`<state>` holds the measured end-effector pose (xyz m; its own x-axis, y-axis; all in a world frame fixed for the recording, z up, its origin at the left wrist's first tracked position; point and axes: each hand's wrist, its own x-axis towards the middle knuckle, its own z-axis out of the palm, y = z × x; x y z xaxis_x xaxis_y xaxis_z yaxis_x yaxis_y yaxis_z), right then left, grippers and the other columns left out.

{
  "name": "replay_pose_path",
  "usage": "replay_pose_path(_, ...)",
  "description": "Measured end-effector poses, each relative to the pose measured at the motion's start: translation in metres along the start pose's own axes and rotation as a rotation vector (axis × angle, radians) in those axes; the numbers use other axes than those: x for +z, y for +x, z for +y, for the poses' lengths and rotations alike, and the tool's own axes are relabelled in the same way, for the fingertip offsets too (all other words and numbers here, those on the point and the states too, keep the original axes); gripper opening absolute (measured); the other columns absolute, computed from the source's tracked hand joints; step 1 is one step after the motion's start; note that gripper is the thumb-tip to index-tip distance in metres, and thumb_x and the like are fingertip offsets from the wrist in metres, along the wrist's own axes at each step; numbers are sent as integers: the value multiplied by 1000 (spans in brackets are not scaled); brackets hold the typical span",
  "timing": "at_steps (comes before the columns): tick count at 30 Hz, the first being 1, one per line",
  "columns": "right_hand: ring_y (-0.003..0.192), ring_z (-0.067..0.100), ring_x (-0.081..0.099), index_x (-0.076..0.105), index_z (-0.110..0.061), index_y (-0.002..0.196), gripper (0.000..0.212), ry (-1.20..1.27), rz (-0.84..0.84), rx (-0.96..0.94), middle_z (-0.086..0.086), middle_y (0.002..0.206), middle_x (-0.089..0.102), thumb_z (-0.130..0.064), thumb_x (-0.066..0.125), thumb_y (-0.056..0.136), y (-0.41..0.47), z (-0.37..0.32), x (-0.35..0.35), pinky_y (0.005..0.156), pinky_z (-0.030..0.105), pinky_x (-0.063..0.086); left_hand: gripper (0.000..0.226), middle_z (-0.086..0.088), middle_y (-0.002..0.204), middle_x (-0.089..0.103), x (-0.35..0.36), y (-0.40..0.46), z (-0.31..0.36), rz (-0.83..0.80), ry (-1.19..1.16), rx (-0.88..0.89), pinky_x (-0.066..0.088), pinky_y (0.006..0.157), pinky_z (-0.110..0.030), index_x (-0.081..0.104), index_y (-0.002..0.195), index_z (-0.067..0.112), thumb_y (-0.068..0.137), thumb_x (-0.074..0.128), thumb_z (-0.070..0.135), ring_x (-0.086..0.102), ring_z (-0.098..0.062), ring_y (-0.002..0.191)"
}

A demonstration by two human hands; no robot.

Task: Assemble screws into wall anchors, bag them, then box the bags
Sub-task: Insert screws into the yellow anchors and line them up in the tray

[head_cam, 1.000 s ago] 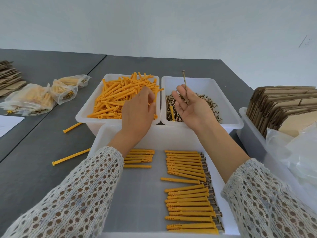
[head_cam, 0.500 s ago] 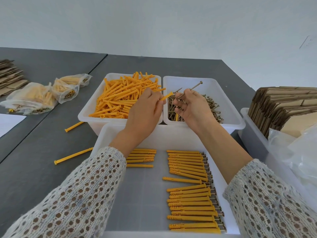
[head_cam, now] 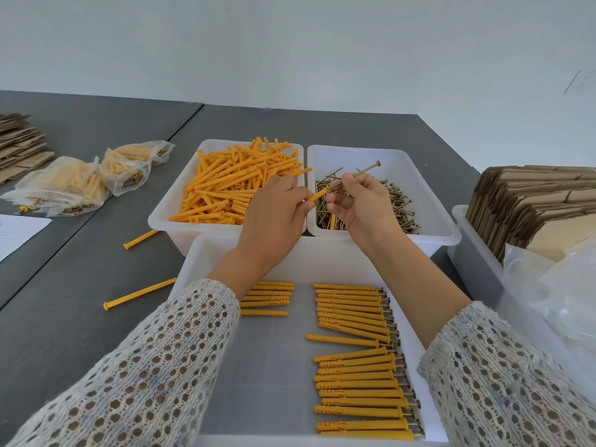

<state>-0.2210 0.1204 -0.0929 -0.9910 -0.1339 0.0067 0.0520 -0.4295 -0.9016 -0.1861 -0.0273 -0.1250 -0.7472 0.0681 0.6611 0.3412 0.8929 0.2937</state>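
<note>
The left hand [head_cam: 274,214] gripped a yellow anchor [head_cam: 317,195] and the right hand [head_cam: 358,204] pinched a screw [head_cam: 361,172], its tip meeting the anchor's open end above the bins at twelve o'clock; insertion looked begun. A second earlier the hands were apart, the screw upright, the left reaching into the anchor bin [head_cam: 167,217].
</note>
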Motion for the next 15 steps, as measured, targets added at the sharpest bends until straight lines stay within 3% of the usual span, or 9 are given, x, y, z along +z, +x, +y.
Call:
replay_pose_path(5,52,16,60,49,-7,88,16,1,37,-21,9,73,66,-8,44,104,1,0,0,50,24,53,15,2,83,46,0,0,2,0,1,7,42,66,-41,71,97,12,98,59,20,39,-17,84)
replay_pose_path(10,53,16,59,50,-6,92,10,-301,-37,-103,6,66,60,-5,49,101,-1,5,2,53,28,54,14,0,83,50,0,0,2,2,4,-2,42,67,-40,71,96,12,98,60,20,43,-18,85)
replay_pose_path(15,55,16,57,50,-13,97,8,-539,-125,-173,16,87,61,-17,46,104,-2,7,7,53,32,51,15,4,84,48,1,3,2,16,-51,-60,39,69,-35,70,97,13,99,58,21,41,-17,85)
